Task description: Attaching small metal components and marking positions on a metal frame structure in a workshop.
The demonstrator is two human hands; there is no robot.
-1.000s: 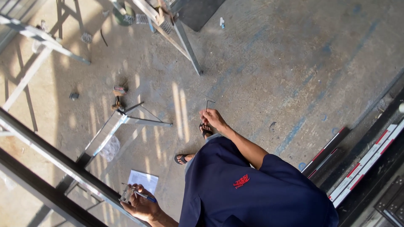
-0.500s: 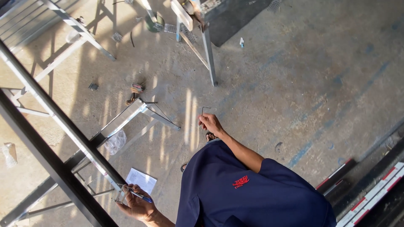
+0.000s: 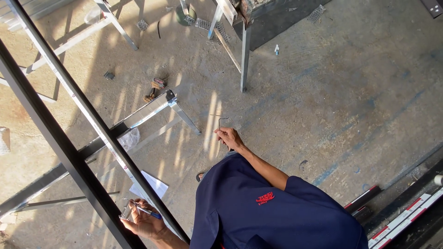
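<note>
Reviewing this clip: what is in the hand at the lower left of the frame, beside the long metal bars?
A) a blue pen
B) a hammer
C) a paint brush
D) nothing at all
A: the left hand grips a blue pen against the silver metal bar, while the right hand holds a thin bent metal rod over the concrete floor.
</note>
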